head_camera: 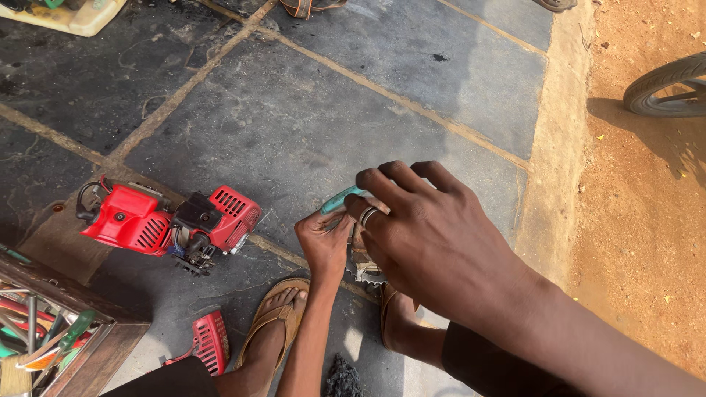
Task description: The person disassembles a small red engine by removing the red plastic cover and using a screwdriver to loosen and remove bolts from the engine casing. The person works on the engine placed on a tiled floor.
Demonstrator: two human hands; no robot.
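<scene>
- The small grey metal part with a toothed lower edge (365, 270) sits low between both hands, above the stone floor and the sandalled feet. Most of it is covered by the right hand; its full shape cannot be made out.
- The right hand (426, 235) is curled over the part and over the tool, fingers bent. A ring shows on one finger. What the palm clasps underneath is hidden, so its exact grip cannot be told.
- The left hand (323, 239) is closed in a fist around the teal-handled hand tool (340, 199). Only the handle end shows, slanting up to the right; the working tip is hidden behind the fingers.
- The small red and black petrol engine (170, 220) lies on the floor to the left of the hands, apart from them.
- A separate red vented plastic cover (209, 342) lies beside the left foot, partly cut off by the knee.
- The wooden tool box (95, 345) at the lower left is cut off by the frame edge; its contents are a jumble of handles.
- The floor is made of large dark grey stone slabs (294, 125) with pale joints, dusty and stained.
- A pale stone kerb (559, 147) borders the slabs; beyond it lies reddish-brown bare earth (647, 220).
- A black rubber tyre (662, 84) is cut off at the upper right edge.
</scene>
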